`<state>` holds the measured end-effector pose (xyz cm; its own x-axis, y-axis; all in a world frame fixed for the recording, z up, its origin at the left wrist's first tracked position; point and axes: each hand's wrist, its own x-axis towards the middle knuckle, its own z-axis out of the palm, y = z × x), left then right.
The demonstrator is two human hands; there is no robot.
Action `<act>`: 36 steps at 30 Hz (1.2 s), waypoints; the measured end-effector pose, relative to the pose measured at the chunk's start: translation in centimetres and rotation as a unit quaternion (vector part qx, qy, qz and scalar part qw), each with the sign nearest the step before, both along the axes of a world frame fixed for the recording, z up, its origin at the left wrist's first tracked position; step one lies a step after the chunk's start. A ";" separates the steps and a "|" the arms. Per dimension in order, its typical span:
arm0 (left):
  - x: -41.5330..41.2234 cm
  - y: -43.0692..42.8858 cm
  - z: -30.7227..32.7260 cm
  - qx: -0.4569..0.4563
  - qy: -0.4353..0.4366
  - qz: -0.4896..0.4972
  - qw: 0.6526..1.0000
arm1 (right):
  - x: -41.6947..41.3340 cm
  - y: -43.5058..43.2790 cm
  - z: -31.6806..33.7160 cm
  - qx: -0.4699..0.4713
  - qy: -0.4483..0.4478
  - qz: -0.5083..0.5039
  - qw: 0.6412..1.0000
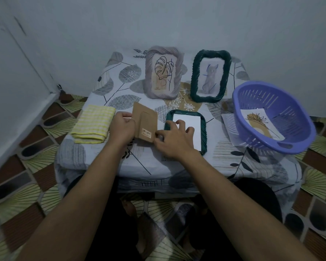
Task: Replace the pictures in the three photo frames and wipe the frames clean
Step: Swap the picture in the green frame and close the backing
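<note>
Two forearms bare from lower frame edge up to wrists. Left hand (123,127) and right hand (174,138) bare as well, nails cut short (one thumbnail on right hand catches light). Black garment (256,196) covers legs; fabric and cut too dark to tell.

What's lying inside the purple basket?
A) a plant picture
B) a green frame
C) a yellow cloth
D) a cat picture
A: a sheet with a plant drawing lies inside the purple basket, and nothing else shows in it.
</note>
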<state>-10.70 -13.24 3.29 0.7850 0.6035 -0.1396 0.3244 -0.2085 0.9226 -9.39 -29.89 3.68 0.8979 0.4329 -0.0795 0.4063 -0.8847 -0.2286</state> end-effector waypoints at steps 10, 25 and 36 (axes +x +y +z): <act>0.2 -1.5 1.3 -0.191 -0.122 0.010 0.974 | 1.3 -1.7 0.8 0.389 0.064 -0.140 0.908; 1.3 -8.0 -0.3 -0.024 -0.073 -0.067 0.995 | 3.3 -9.8 0.5 0.501 0.127 -0.283 0.808; 1.0 -8.9 -1.2 0.161 -0.034 -0.135 0.977 | 2.8 -11.3 -1.1 0.414 0.134 -0.291 0.852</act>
